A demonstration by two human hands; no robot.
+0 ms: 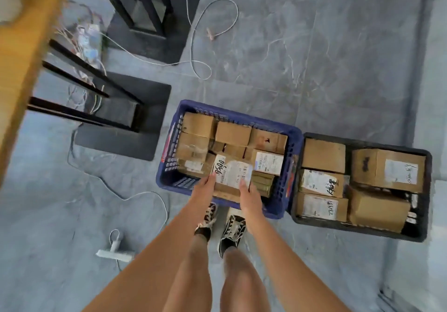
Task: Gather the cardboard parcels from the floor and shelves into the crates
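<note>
Placing step: left hand and right hand are clamping a labelled parcel by its two sides, holding it over the near edge of the blue crate. Next it likely needs lowering onto the stack and letting go. Blue crate is holding many parcels, nearly full. Black crate, touching the blue crate's right side, is holding about five parcels.

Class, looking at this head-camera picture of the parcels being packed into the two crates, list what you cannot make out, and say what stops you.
- Head view: lower layers of the blue crate, covered by top parcels.
- Printed text on the held parcel: too small, blurred.
- Fingertips of the left hand and right hand: partly behind that parcel.
- Black crate: bottom hidden under parcels.
- Wooden surface at left: blurred, cut off by the edge.
</note>
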